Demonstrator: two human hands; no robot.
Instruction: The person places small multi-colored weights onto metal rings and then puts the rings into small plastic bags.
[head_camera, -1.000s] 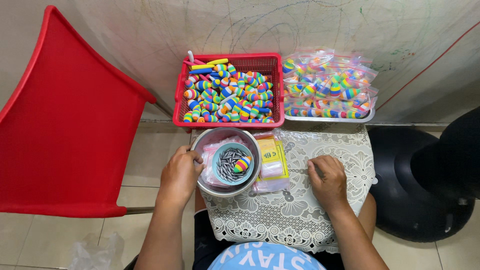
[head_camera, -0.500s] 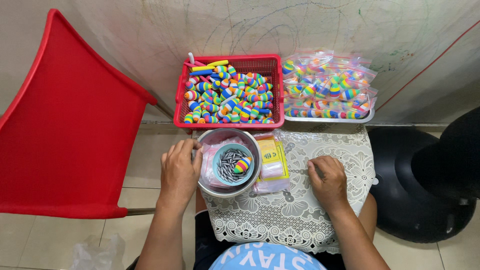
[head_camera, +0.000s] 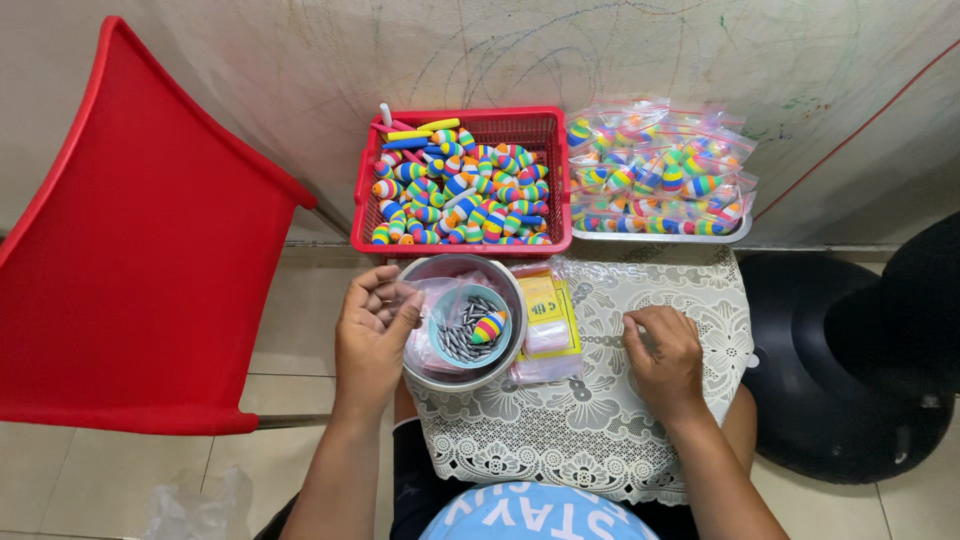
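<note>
A person sits with a small worktop (head_camera: 600, 420) covered by a white lace cloth across the lap, seen from above. The left hand (head_camera: 372, 335) rests against the left rim of a round metal bowl (head_camera: 428, 372), fingers curled loosely; whether its grip has hold of anything cannot be told. Inside the bowl, just right of that hand, sit pink plastic bags and a small blue cup (head_camera: 465, 325) holding dark metal weights and one rainbow-striped float (head_camera: 487, 328). Right of the bowl lie flat clear packets with a yellow card (head_camera: 545, 300). Further right, the right hand (head_camera: 665, 350) lies knuckles up on the lace, fingers tucked under in a near-closed grip; what it holds, if anything, is hidden. Beyond both hands, against the wall, stands a red basket (head_camera: 460, 243) heaped with striped floats, and beside it a metal tray (head_camera: 660, 236) piled with bagged floats. A red plastic chair (head_camera: 130, 250) stands well to the left of the left hand, and a black stool (head_camera: 850, 370) sits to the right of the right hand.
</note>
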